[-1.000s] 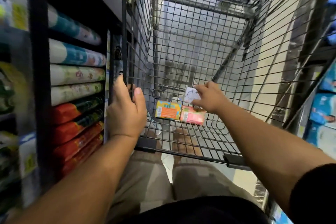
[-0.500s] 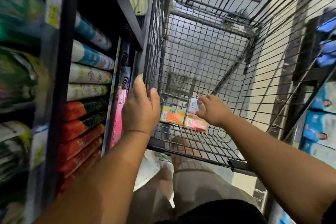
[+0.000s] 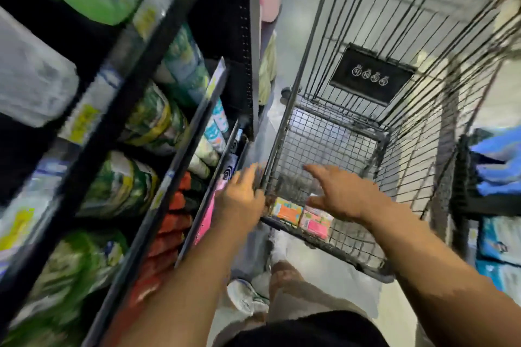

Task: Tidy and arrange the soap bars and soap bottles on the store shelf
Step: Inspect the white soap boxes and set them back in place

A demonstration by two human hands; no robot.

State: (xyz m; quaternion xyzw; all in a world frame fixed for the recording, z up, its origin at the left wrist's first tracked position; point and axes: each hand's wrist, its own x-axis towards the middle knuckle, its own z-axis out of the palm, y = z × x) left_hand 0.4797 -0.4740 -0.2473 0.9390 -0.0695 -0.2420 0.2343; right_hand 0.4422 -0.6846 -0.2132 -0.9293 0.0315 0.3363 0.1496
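Blur made all print unreadable on the orange soap bar (image 3: 284,210) and the pink soap bar (image 3: 314,224), which lay touching in the wire cart (image 3: 324,144) near the spread, empty right hand (image 3: 341,194), while the left hand (image 3: 242,200) kept straight fingers at the cart's side.

A wire cart (image 3: 324,138) with a black placard (image 3: 369,76) stands near blue packs (image 3: 496,149).
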